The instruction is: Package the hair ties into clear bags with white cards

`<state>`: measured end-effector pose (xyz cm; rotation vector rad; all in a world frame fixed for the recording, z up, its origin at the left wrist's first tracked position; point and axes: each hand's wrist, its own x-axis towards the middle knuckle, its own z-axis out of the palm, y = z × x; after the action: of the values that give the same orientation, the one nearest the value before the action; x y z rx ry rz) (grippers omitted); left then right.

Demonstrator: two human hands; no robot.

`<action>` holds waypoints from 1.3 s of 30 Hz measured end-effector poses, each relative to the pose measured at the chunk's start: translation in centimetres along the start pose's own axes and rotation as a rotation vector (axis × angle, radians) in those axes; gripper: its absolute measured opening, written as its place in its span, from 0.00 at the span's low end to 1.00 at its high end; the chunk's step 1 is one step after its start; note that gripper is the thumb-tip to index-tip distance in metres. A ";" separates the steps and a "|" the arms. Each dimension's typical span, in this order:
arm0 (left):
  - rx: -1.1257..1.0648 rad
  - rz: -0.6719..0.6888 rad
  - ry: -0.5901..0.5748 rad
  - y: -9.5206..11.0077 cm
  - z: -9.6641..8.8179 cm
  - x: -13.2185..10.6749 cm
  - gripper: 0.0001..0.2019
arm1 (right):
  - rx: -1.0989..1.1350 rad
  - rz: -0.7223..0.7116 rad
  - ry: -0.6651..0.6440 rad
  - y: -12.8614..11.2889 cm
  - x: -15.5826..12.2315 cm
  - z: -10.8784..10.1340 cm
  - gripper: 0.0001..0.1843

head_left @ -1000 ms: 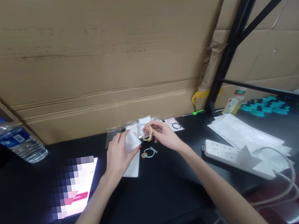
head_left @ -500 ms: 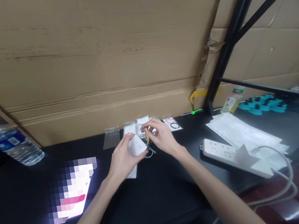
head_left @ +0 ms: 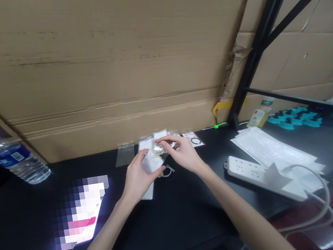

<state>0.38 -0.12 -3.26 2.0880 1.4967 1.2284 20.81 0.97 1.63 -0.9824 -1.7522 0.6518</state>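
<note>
My left hand [head_left: 138, 175] grips a small white card or flat pack [head_left: 152, 163] between thumb and fingers, tilted above the dark table. A thin yellowish strand [head_left: 158, 155] shows at its upper right edge. My right hand [head_left: 185, 152] is just right of the card, thumb and index fingertips close together near shiny clear packets [head_left: 158, 148]; whatever they pinch is too small to make out. A grey cord loop [head_left: 169, 171] lies below the hands. Under my left hand, part of another white card [head_left: 148, 193] shows. Behind stands a packet with a black ring [head_left: 196, 140].
A clear bag [head_left: 125, 154] lies left of the packets. A lit phone [head_left: 84, 212] and a water bottle [head_left: 17, 160] are at left. On the right are a power strip [head_left: 249, 173] with cables, white sheets [head_left: 272, 144], a small bottle [head_left: 260, 114] and teal pieces [head_left: 296, 117]. Cardboard [head_left: 114, 66] rises behind.
The yellowish strand, earlier upright at my right fingertips, is now lower against the card's edge. My right fingers have stretched farther left over the packets; the left hand has barely moved.
</note>
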 end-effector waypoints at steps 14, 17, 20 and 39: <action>0.109 0.056 0.016 0.0 0.0 -0.1 0.31 | 0.118 0.010 -0.115 0.1 0.1 -0.2 0.11; 0.137 0.069 0.019 0.0 -0.1 -0.2 0.31 | 0.125 0.000 -0.096 0.0 0.2 -0.4 0.09; 0.152 0.078 0.023 -0.1 -0.1 -0.2 0.32 | 0.121 0.010 -0.085 0.2 0.3 -0.6 0.09; 0.165 0.110 0.012 0.0 -0.1 -0.3 0.32 | 0.037 0.025 -0.076 0.0 0.3 -0.9 0.09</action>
<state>0.24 -0.36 -3.34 2.3004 1.5552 1.1931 21.61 1.23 2.08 -0.9665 -1.7898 0.7436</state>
